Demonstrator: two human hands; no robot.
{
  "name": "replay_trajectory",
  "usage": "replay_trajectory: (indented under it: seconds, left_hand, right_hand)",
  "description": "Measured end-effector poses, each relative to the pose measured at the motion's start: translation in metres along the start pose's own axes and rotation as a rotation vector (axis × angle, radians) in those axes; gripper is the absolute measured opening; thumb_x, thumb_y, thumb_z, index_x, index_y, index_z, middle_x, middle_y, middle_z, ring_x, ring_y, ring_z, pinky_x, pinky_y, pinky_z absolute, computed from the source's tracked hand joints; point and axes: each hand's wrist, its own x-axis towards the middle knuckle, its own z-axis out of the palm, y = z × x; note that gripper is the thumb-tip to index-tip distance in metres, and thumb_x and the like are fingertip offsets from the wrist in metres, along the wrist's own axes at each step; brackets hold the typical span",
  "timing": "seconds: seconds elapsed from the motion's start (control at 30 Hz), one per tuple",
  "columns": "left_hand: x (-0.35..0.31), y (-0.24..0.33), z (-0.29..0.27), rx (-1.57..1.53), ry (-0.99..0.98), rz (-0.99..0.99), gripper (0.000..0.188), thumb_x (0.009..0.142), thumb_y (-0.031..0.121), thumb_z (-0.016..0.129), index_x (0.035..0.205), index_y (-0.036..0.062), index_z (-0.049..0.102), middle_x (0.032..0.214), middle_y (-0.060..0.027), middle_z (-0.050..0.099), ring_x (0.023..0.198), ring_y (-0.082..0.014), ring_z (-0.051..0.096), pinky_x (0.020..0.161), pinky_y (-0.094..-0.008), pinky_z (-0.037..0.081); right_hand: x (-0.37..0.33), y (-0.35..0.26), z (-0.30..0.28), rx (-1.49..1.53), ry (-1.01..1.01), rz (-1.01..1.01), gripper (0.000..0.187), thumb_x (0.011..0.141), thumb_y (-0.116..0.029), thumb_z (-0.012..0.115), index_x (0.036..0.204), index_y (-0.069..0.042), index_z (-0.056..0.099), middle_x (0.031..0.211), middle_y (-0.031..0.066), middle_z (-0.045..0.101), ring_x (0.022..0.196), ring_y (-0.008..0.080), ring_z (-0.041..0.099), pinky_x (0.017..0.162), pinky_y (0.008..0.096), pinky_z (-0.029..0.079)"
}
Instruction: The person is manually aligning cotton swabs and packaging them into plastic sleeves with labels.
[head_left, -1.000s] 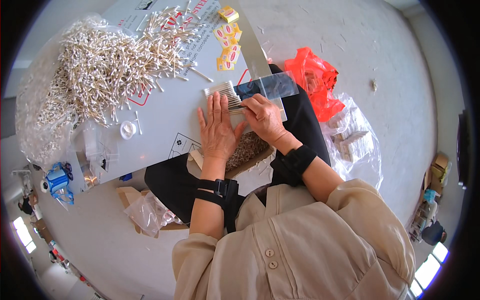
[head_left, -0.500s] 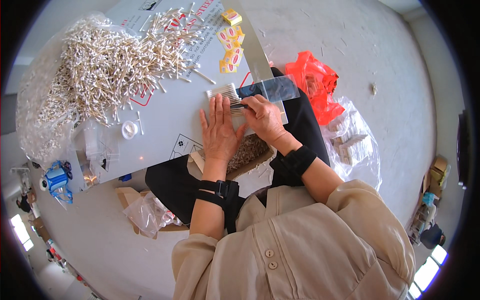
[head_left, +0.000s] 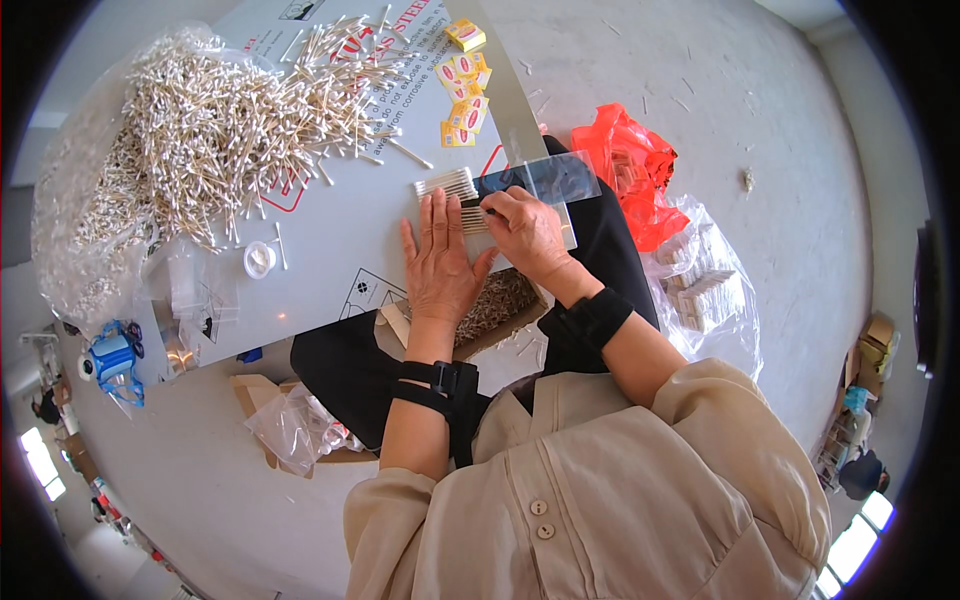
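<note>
My left hand (head_left: 438, 268) lies flat, fingers stretched out over the lower ends of a neat row of cotton swabs (head_left: 445, 185) at the table's right edge. Beside it, my right hand (head_left: 530, 240) is closed at the swabs' right end, thumb and fingers pinched together. A small dark bit shows at its fingertips, too hidden to name. Just beyond that hand lies a clear plastic bag (head_left: 565, 175), partly over the table edge, looking dark underneath. A large heap of loose cotton swabs (head_left: 215, 125) spills from a clear bag at the far left.
Yellow printed packets (head_left: 463, 112) lie at the table's far edge. A small round white tub (head_left: 259, 260) stands left, near a single swab. Under the table edge is a cardboard box (head_left: 500, 305) of swabs. Right of my leg are a red bag (head_left: 625, 170) and a clear bag (head_left: 705, 285) of packs.
My right hand has shifted very slightly at the swabs' right end. My left hand stays flat in almost the same place.
</note>
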Motion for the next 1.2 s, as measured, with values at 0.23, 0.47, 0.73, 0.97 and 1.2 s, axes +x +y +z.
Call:
replay_trajectory:
  seconds: [0.23, 0.47, 0.73, 0.97, 1.2]
  left_hand:
    - [-0.001, -0.001, 0.002, -0.017, 0.030, 0.014, 0.084, 0.088, 0.049, 0.059, 0.150, 0.0024, 0.026, 0.157, -0.0145, 0.023, 0.147, -0.0290, 0.018, 0.118, -0.0537, 0.010]
    - [-0.002, -0.003, 0.003, -0.009, 0.037, 0.022, 0.084, 0.088, 0.049, 0.058, 0.150, 0.0023, 0.026, 0.157, -0.0145, 0.023, 0.147, -0.0295, 0.018, 0.118, -0.0539, 0.011]
    - [-0.001, -0.001, 0.002, -0.009, 0.028, 0.017, 0.083, 0.088, 0.050, 0.058, 0.149, 0.0012, 0.028, 0.157, -0.0153, 0.025, 0.147, -0.0304, 0.019, 0.118, -0.0542, 0.011]
    - [-0.001, -0.001, 0.002, -0.022, 0.025, 0.016, 0.084, 0.089, 0.051, 0.057, 0.149, 0.0008, 0.028, 0.157, -0.0156, 0.024, 0.147, -0.0306, 0.019, 0.118, -0.0544, 0.010]
    - [-0.002, -0.002, 0.002, -0.025, 0.009, 0.018, 0.084, 0.089, 0.050, 0.057, 0.149, 0.0012, 0.027, 0.157, -0.0160, 0.023, 0.147, -0.0302, 0.017, 0.118, -0.0542, 0.009]
  right_hand:
    - [0.010, -0.001, 0.002, 0.033, 0.032, -0.006, 0.017, 0.082, -0.012, 0.061, 0.097, -0.010, 0.067, 0.084, 0.0122, 0.062, 0.080, 0.0355, 0.064, 0.069, 0.0452, 0.052]
    - [0.013, -0.002, 0.006, 0.008, 0.021, -0.018, 0.013, 0.083, -0.014, 0.062, 0.094, -0.011, 0.068, 0.083, 0.0116, 0.063, 0.078, 0.0351, 0.064, 0.068, 0.0447, 0.052]
    - [0.015, -0.001, 0.006, 0.009, 0.019, -0.013, 0.009, 0.085, -0.016, 0.062, 0.087, -0.010, 0.068, 0.080, 0.0108, 0.063, 0.077, 0.0341, 0.064, 0.067, 0.0438, 0.053]
    - [0.020, 0.000, 0.007, 0.063, 0.074, -0.021, 0.016, 0.081, -0.012, 0.061, 0.094, -0.009, 0.069, 0.084, 0.0129, 0.065, 0.079, 0.0347, 0.065, 0.069, 0.0437, 0.053]
    - [0.030, -0.002, 0.007, 0.005, 0.028, -0.030, 0.017, 0.079, -0.011, 0.061, 0.094, -0.009, 0.069, 0.085, 0.0134, 0.066, 0.080, 0.0343, 0.066, 0.071, 0.0428, 0.054]
